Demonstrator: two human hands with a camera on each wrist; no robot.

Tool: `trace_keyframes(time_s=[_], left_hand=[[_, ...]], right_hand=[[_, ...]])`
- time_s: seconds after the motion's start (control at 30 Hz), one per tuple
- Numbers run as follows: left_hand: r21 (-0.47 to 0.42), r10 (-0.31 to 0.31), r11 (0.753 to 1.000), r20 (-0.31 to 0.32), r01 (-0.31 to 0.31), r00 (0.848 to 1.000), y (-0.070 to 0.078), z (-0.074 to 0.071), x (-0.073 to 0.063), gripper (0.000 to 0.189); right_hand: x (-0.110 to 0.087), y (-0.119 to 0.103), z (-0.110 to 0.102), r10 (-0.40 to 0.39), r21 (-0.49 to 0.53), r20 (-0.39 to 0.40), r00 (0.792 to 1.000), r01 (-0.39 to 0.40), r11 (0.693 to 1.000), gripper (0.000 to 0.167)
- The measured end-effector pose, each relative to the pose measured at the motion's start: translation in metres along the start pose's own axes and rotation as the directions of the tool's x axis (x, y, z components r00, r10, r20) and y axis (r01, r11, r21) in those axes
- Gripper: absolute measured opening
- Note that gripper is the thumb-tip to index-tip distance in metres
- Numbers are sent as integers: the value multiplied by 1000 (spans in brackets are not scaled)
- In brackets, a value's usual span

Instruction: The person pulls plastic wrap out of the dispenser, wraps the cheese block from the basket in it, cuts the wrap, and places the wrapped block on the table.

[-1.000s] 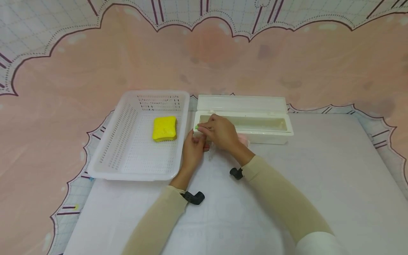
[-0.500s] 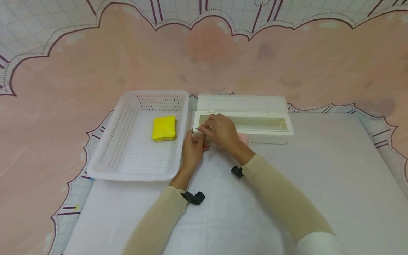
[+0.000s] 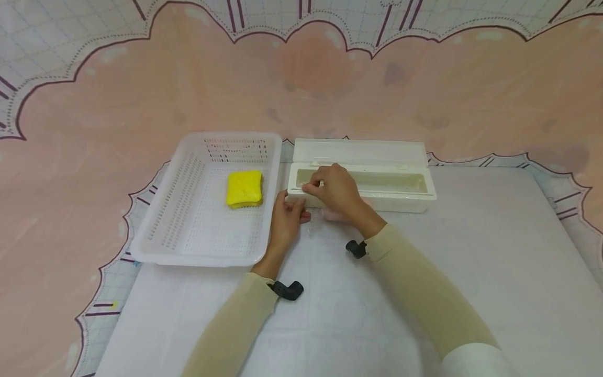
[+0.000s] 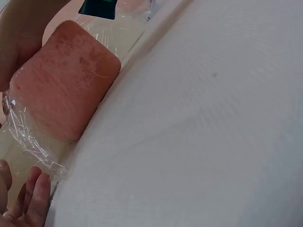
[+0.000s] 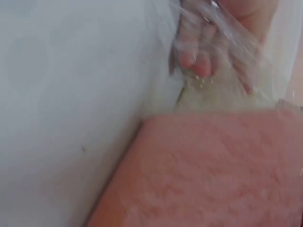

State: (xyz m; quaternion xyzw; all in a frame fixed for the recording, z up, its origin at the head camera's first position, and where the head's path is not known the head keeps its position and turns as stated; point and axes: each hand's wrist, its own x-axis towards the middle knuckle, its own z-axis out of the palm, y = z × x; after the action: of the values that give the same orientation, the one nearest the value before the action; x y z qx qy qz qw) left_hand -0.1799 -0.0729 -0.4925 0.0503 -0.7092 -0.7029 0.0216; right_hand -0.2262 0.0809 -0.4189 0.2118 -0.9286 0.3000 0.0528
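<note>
In the head view my right hand [image 3: 335, 191] pinches thumb against forefinger at the front rim of a long white cling film dispenser [image 3: 400, 204], near its left end. The small green slide cutter at those fingertips is now covered by them. My left hand [image 3: 285, 222] grips the dispenser's front left corner. A pink sponge [image 4: 68, 78] lies against the dispenser's front, under my right hand, with clear cling film [image 4: 28, 137] around it. Through the film in the right wrist view show the left hand's fingers [image 5: 201, 61].
Left of the dispenser stands a white perforated basket [image 3: 202, 260] with a yellow sponge [image 3: 244, 188] inside. The dispenser's lid [image 3: 360, 151] is raised at the back. A white cloth [image 3: 330, 314] covers the table, and a peach patterned sheet [image 3: 212, 89] lies behind.
My right hand has slid a little to the right along the dispenser's front rim, and the green at its fingertips has gone from sight. The left hand stays at the corner.
</note>
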Motion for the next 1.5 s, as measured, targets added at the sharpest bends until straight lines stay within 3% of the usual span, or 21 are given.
trace_keyframes(time_s=[0.2,0.37,0.93,1.17,1.5], left_hand=[[5,-20,1000,-7,20,1000,1,1,0,41],[10,-32,999,-19,32,999,2,-1,0,41],[12,-50,999,-14,50,999,1,-3,2,45],[23,-48,999,-5,49,999,2,-1,1,43],[54,-52,997,-11,52,999,2,0,1,47]], right_hand=[[-1,11,-10,40,-6,65,997,-40,999,22],[-2,20,-21,21,-3,89,996,-21,1000,20],[-20,50,-48,22,39,100,995,-26,999,20],[-29,62,-63,78,3,153,985,-79,997,20],[-53,94,-93,128,-29,159,979,-125,992,18]])
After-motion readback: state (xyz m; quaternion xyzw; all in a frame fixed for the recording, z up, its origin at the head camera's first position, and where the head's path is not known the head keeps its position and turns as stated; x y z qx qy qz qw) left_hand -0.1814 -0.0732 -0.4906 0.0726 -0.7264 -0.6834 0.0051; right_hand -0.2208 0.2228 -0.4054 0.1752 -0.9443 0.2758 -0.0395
